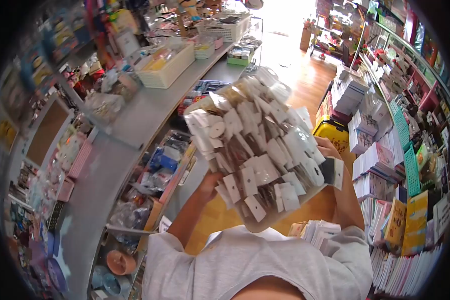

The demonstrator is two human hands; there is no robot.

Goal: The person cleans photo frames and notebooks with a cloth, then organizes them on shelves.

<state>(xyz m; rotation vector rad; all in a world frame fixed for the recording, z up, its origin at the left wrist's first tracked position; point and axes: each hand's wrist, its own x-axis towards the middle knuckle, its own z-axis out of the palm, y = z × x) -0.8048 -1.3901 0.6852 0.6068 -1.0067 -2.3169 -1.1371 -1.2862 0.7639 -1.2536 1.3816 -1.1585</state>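
Observation:
A wide light-coloured tray [257,226] is held in front of my body, tilted. Rows of small clear packets with white card tops [247,180] crowd it and hide most of its inside. My left hand [211,184] grips its left side, the fingertips out of sight against or under it. On the far right side, my right hand [328,148] is closed around the edge. A dark and white card [332,171] sticks out just below that hand.
A grey shelf [102,165] runs along the left, with a cream basket [167,67] on it. Below are bins of packaged goods [165,157]. Stacks of notebooks [380,162] line the right, near a yellow case [333,132]. Wooden floor [305,70] leads to a bright doorway.

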